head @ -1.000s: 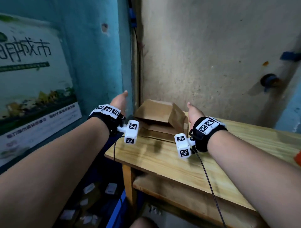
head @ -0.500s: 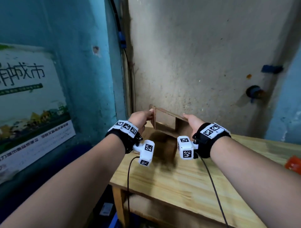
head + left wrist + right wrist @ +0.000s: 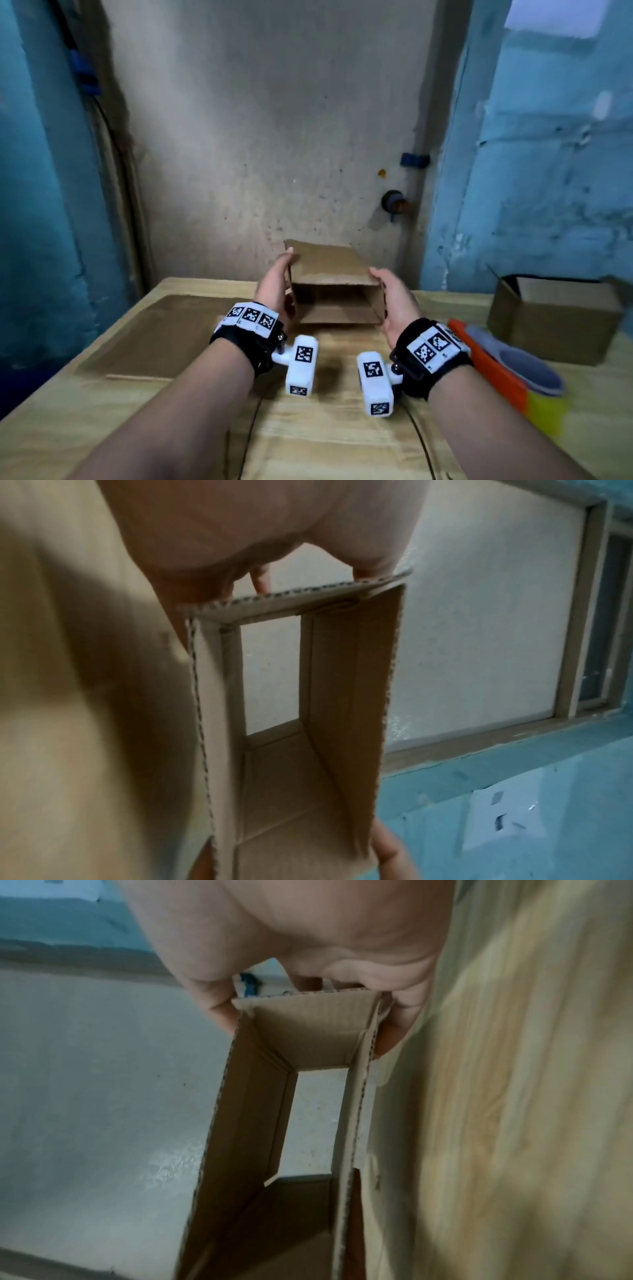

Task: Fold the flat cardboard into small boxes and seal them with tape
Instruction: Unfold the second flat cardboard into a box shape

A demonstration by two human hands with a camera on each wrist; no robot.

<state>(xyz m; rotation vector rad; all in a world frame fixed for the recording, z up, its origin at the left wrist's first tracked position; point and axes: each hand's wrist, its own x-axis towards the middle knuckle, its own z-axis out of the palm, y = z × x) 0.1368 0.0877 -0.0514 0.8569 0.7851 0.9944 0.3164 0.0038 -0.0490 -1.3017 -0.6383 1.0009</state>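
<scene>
A brown cardboard box [image 3: 334,274] is opened into a rectangular tube with both ends open, and I hold it just above the wooden table [image 3: 342,438]. My left hand [image 3: 275,284] grips its left wall, thumb tip at the top edge. My right hand [image 3: 392,296] grips its right wall. The left wrist view looks through the box [image 3: 346,696] under my left hand [image 3: 274,539]. In the right wrist view my right hand [image 3: 308,942] pinches the end wall of the box [image 3: 253,1123], thumb on one side and fingers on the other.
A flat cardboard sheet [image 3: 164,329] lies on the table's left part. At the right stand an open-topped cardboard box [image 3: 555,318] and an orange and yellow tape dispenser [image 3: 493,387]. A stained wall rises close behind the table.
Both hands took the box from the table's far left corner, lifted it and squared it open. The head view has swung right, so the dispenser and second box now show.
</scene>
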